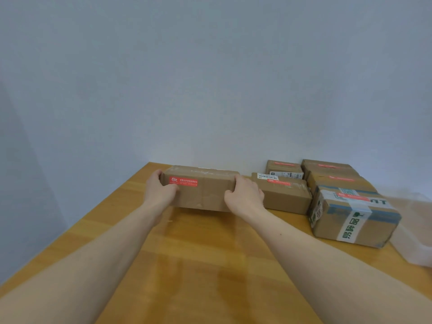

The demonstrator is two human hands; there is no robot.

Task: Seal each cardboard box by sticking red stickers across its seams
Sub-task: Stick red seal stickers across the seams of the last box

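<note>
A long cardboard box (205, 192) sits near the far edge of the wooden table (187, 265), close to the wall. A red sticker (183, 181) with white print lies on its near face toward the left end. My left hand (159, 189) grips the box's left end and my right hand (244, 195) grips its right end, fingers curled round the corners. The box's front bottom edge seems slightly raised off the table.
Several more cardboard boxes stand at the right, each with a red sticker: a flat one (284, 195) beside the held box, two behind (285, 169) (327, 169), and a taped one (355, 216) with green print. Clear plastic (413, 232) lies at the far right. A pale wall rises behind.
</note>
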